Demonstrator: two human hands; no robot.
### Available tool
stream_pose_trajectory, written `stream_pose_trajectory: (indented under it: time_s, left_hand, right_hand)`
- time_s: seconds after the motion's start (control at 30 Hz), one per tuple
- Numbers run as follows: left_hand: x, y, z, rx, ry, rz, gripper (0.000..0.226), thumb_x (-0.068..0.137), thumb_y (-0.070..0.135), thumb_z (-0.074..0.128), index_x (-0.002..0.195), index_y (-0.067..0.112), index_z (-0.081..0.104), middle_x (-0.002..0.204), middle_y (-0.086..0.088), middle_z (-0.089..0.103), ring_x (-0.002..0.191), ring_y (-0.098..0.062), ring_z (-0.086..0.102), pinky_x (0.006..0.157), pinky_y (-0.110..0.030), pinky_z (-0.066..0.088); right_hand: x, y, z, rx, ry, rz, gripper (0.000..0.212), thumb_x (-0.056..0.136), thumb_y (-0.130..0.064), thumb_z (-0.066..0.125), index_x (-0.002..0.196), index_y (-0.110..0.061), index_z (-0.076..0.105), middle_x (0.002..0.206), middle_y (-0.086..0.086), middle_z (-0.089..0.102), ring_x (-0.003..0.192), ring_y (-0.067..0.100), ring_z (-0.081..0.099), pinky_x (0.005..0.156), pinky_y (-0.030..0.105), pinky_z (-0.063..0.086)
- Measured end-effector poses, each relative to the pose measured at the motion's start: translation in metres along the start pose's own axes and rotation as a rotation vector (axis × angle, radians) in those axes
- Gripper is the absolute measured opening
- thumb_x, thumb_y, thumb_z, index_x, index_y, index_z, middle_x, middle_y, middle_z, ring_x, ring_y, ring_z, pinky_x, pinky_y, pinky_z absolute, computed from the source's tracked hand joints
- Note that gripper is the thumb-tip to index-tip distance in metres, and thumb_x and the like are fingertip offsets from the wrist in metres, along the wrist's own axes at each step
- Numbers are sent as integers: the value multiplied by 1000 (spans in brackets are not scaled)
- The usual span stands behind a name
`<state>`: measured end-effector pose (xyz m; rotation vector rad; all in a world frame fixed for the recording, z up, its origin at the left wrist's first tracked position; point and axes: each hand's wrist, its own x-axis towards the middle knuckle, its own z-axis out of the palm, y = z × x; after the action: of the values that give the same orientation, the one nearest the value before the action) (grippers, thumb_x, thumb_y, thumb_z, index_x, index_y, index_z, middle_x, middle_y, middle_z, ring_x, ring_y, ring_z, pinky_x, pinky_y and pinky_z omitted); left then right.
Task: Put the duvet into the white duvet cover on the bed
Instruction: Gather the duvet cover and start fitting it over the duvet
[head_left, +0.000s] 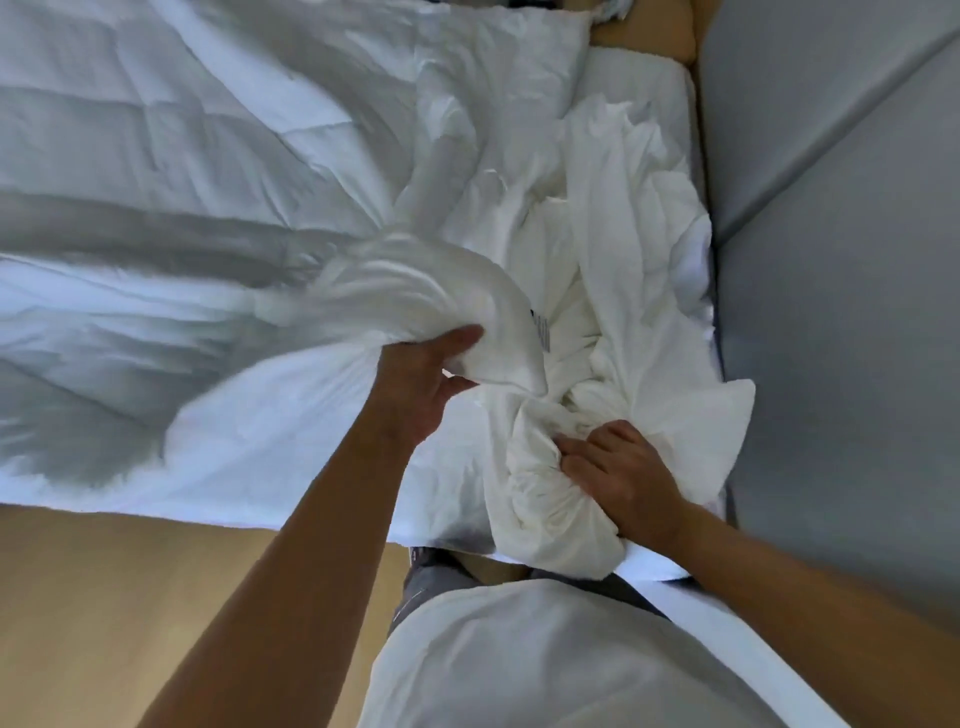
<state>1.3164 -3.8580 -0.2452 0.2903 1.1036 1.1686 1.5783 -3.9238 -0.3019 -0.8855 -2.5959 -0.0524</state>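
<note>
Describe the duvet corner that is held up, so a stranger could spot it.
The quilted duvet spreads across the left of the view. Follow its gathered folds right to the raised corner that the left hand grips, next to the crumpled cover. Only this corner carries a small printed label.

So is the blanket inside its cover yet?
Not yet. Done: the duvet lies spread out, bare. In hand: the left hand grips its corner, the right hand the bunched duvet cover. Left: pushing the whole duvet inside.
</note>
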Motion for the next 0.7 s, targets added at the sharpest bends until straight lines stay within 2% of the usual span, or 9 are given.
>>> stream_pose_trajectory:
  time_s: [0.1, 0.2, 0.27, 0.37, 0.47, 0.57, 0.63, 0.7]
  left_hand:
    - [-5, -3, 40, 187, -24, 14, 49, 68, -9, 84, 104, 19, 68, 100, -4, 77, 96, -27, 74, 73, -48, 62]
    - [-7, -17, 46, 450, 1, 37, 45, 61, -4, 89, 91, 21, 67, 89, -4, 76, 88, -27, 74, 77, -50, 62]
    - [-4, -18, 39, 610, 21, 72, 48, 58, 2, 89, 95, 18, 64, 92, -7, 74, 90, -27, 72, 84, -52, 60]
    - [4, -9, 24, 734, -48, 145, 54, 52, 8, 78, 102, 21, 60, 98, -5, 70, 96, -25, 68, 91, -49, 57]
    - [14, 1, 16, 847, -116, 190, 52, 52, 10, 71, 102, 15, 60, 95, -8, 68, 94, -29, 66, 88, -53, 57]
    - [23, 7, 15, 949, -150, 256, 41, 53, 11, 64, 94, 10, 60, 89, -15, 67, 87, -35, 65, 81, -53, 56]
    - [26, 10, 17, 996, -201, 274, 42, 54, 14, 65, 95, 19, 58, 93, -7, 67, 91, -30, 65, 84, -48, 56]
    - [28, 10, 18, 1028, -275, 303, 49, 57, 17, 69, 105, 18, 59, 102, -3, 68, 101, -25, 65, 90, -43, 54]
  right_hand:
    - [19, -12, -5, 1, 41, 24, 17, 97, -15, 59, 88, -10, 71, 109, 8, 74, 74, 27, 64, 77, 38, 51]
    - [35, -18, -7, -22, 89, 74, 13, 96, -11, 60, 89, -10, 70, 109, 7, 74, 73, 26, 61, 74, 38, 50]
    - [41, -20, -9, -43, 92, 97, 7, 92, -8, 65, 89, -9, 71, 108, 7, 73, 73, 26, 61, 73, 38, 52]
    - [46, -21, -12, -58, 105, 139, 3, 88, -6, 69, 88, -8, 72, 98, 10, 72, 73, 28, 64, 74, 39, 53]
    - [53, -22, -13, -79, 136, 212, 5, 84, 0, 70, 83, -6, 71, 91, 12, 68, 70, 29, 62, 72, 37, 51]
    - [60, -21, -13, -104, 158, 235, 6, 82, 1, 73, 81, -5, 70, 91, 12, 69, 70, 29, 61, 71, 36, 51]
    - [65, -19, -12, -107, 171, 244, 6, 83, 2, 73, 82, -3, 71, 93, 12, 69, 71, 29, 62, 71, 37, 51]
    - [70, -16, -11, -110, 196, 261, 5, 83, 1, 74, 83, -3, 71, 93, 13, 70, 73, 30, 62, 71, 38, 52]
